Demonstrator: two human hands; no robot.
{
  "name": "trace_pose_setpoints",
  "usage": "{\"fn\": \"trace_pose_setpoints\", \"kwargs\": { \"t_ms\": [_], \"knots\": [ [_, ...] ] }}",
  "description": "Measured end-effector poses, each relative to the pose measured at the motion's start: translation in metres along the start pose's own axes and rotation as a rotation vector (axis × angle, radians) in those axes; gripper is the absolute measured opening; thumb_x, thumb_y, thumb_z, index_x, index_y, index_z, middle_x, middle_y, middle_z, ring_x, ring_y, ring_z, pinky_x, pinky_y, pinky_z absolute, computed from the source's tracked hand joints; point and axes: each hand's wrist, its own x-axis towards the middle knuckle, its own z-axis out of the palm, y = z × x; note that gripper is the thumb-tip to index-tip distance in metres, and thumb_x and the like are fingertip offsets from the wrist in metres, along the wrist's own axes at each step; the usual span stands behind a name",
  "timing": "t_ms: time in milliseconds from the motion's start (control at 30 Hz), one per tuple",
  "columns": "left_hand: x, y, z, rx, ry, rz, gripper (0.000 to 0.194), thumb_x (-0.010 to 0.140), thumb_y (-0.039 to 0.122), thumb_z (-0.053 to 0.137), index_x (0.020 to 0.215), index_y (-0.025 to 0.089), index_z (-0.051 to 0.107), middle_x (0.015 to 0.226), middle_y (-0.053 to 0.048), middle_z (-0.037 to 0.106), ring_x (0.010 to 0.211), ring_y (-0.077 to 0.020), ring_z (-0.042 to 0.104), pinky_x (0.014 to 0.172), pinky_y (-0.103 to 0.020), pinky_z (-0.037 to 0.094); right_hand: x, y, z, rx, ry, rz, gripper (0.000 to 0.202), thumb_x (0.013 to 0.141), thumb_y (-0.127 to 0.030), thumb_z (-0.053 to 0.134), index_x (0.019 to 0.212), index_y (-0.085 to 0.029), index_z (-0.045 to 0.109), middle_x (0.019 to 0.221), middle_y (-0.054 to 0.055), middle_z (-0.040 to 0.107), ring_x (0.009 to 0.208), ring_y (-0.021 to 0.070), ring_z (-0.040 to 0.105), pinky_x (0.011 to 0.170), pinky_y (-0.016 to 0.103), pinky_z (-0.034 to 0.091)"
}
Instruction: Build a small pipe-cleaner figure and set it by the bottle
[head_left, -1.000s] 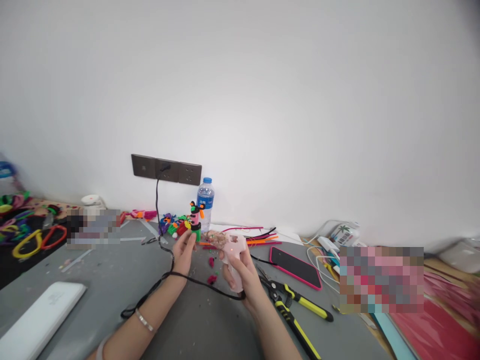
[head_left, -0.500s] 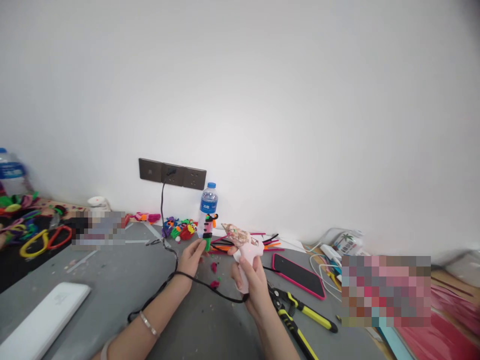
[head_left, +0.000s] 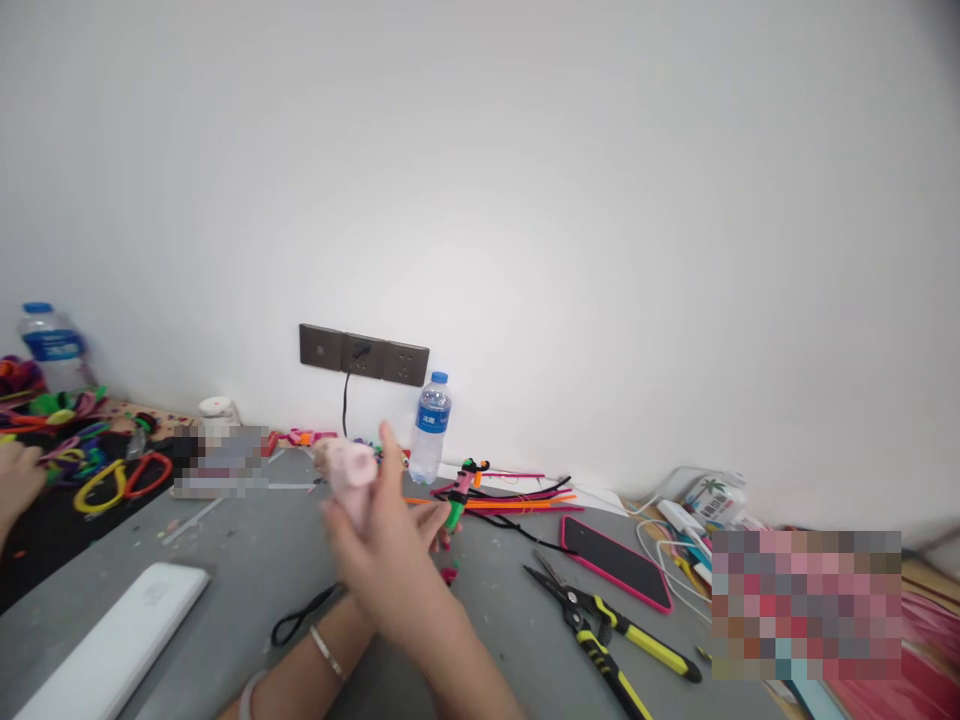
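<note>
The left grip [head_left: 436,524] pinches a green-pink-black fuzzy figure [head_left: 460,492] low, probably sparing its top; the right grip [head_left: 384,545] wraps a pink plastic glue gun [head_left: 352,474].

- Grey surface [head_left: 510,630] before me, specked with scraps.
- To my left: white slab [head_left: 112,645], lying flat.
- To my right: pliers [head_left: 576,612], yellow-black handles spread; beyond, pink-edged phone [head_left: 615,562], face dark.
- Far side, by wall: upright bottle [head_left: 430,430]; beside it, fuzzy stems [head_left: 517,504].

White wall [head_left: 600,250] behind a grey tabletop [head_left: 255,545].
</note>
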Motion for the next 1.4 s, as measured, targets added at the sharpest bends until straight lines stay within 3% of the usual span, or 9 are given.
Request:
{"fn": "trace_pose_setpoints", "kwargs": {
  "t_ms": [133,233,400,600,767,933,1100,1200,1400],
  "knots": [
    [0.003,0.007,0.002,0.049,-0.323,-0.122,0.042,0.075,0.056,0.064,0.070,0.014,0.070,0.064,-0.004,0.065,0.054,-0.0137,0.053,0.047,-0.023,0.036,0.021,0.005,0.049,-0.294,-0.266,0.027,0.101,0.074,-0.016,0.059,0.150,-0.017,-0.007,0.121,0.019,0.057,0.104,0.0368,0.061,0.082,0.052,0.049],
    [0.002,0.010,0.004,0.103,-0.402,-0.138,0.045,0.078,0.058,0.058,0.070,0.015,0.067,0.061,-0.001,0.059,0.053,-0.0119,0.047,0.050,-0.022,0.032,0.034,0.018,0.079,-0.423,-0.376,0.072,0.107,0.069,-0.015,0.062,0.150,-0.012,-0.007,0.132,0.027,0.046,0.106,0.0405,0.060,0.082,0.054,0.049],
    [0.001,0.013,0.004,0.097,-0.375,-0.121,0.042,0.077,0.057,0.059,0.073,0.016,0.066,0.063,-0.001,0.060,0.054,-0.0122,0.045,0.052,-0.023,0.031,0.052,0.046,0.109,-0.507,-0.425,0.181,0.109,0.063,-0.009,0.066,0.150,-0.011,-0.001,0.140,0.033,0.035,0.111,0.0404,0.058,0.083,0.052,0.050],
    [0.008,0.011,0.004,0.007,-0.278,-0.120,0.039,0.067,0.055,0.070,0.078,0.017,0.063,0.071,-0.003,0.066,0.064,-0.0163,0.057,0.060,-0.025,0.040,0.053,0.064,0.111,-0.494,-0.468,0.326,0.107,0.062,-0.004,0.064,0.150,-0.014,0.002,0.144,0.029,0.031,0.118,0.0387,0.054,0.090,0.050,0.047],
    [0.009,0.013,0.002,0.049,-0.204,-0.021,0.037,0.066,0.052,0.072,0.067,0.019,0.055,0.059,0.003,0.054,0.057,-0.0132,0.051,0.057,-0.023,0.038,0.034,0.053,0.101,-0.625,-0.431,0.176,0.099,0.064,-0.010,0.070,0.147,-0.009,0.016,0.140,0.030,0.036,0.117,0.0425,0.052,0.089,0.055,0.047],
    [0.012,0.015,-0.004,0.082,-0.162,-0.020,0.035,0.073,0.051,0.067,0.069,0.018,0.056,0.058,0.005,0.050,0.051,-0.0102,0.044,0.052,-0.022,0.033,-0.003,0.028,0.063,-0.595,-0.386,-0.149,0.055,0.077,-0.022,0.065,0.128,-0.014,0.046,0.122,0.019,0.053,0.106,0.0331,0.058,0.085,0.046,0.051],
    [0.023,0.003,-0.009,0.065,-0.124,-0.047,0.038,0.068,0.055,0.068,0.071,0.019,0.057,0.057,0.003,0.054,0.051,-0.0123,0.045,0.049,-0.023,0.033,-0.028,0.020,-0.010,-0.476,-0.470,-0.376,0.014,0.084,-0.016,0.058,0.098,-0.020,0.057,0.089,0.002,0.059,0.080,0.0155,0.059,0.076,0.024,0.048],
    [0.028,-0.002,-0.010,0.045,-0.107,-0.050,0.038,0.066,0.055,0.069,0.067,0.020,0.055,0.056,0.001,0.055,0.054,-0.0152,0.049,0.049,-0.025,0.034,-0.029,0.026,-0.059,-0.440,-0.479,-0.418,0.010,0.085,-0.013,0.055,0.092,-0.019,0.058,0.085,0.001,0.058,0.076,0.0130,0.055,0.070,0.020,0.043],
    [0.025,0.003,-0.011,0.033,-0.070,-0.047,0.038,0.068,0.055,0.070,0.070,0.019,0.058,0.061,0.003,0.054,0.058,-0.0136,0.049,0.053,-0.023,0.035,-0.013,0.076,-0.139,-0.373,-0.016,-0.216,0.025,0.093,-0.025,0.043,0.073,-0.018,0.056,0.067,0.000,0.054,0.059,0.0126,0.046,0.056,0.022,0.035]
  ]
}}
